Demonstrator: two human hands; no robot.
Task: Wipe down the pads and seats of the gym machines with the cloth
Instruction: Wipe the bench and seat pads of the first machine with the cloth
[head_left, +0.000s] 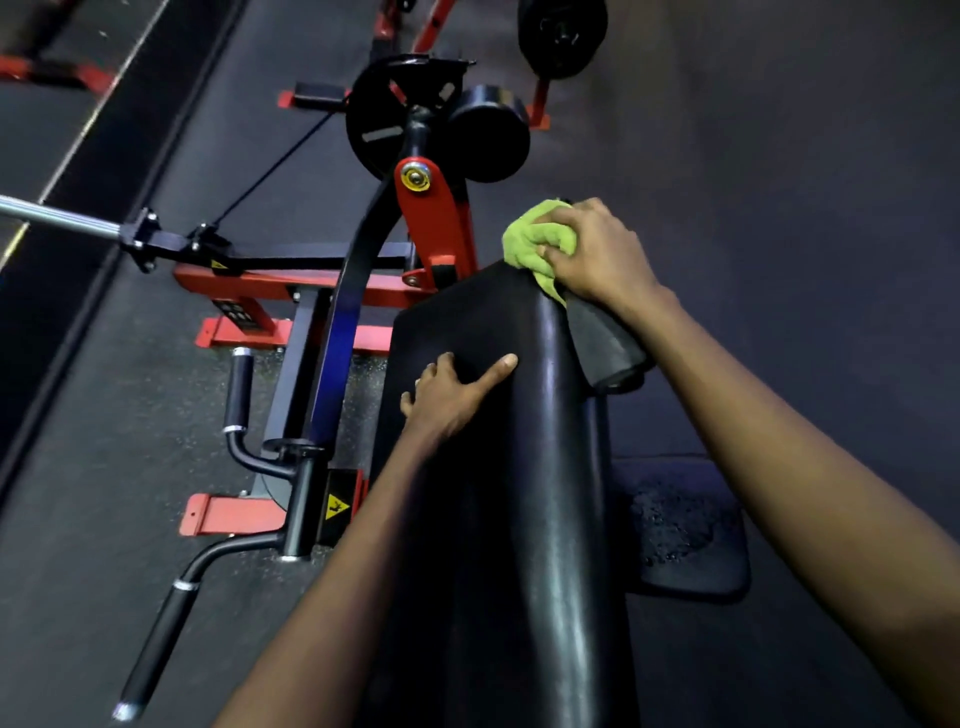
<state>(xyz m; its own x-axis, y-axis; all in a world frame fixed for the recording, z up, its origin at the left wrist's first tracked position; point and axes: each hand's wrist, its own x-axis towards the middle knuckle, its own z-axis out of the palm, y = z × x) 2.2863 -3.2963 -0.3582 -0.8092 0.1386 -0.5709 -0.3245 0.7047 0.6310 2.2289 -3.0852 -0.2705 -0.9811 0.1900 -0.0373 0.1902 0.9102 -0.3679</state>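
Observation:
A long black padded back pad (498, 467) runs up the middle of the head view. My right hand (597, 254) grips a bunched green cloth (540, 241) and presses it against the pad's far top corner. My left hand (452, 392) rests flat on the pad's left face, fingers spread and thumb out. Just right of the pad's top, under my right wrist, lies a black foam roller pad (608, 343). A black seat pad (685, 530) with a wet-looking surface sits lower right.
The machine's red and black frame (291, 296) stands to the left with black grip handles (156, 644), a chrome bar (57, 218) and a round cam plate (400, 114). Dark rubber floor (805, 156) lies all around. More red equipment stands at the far top.

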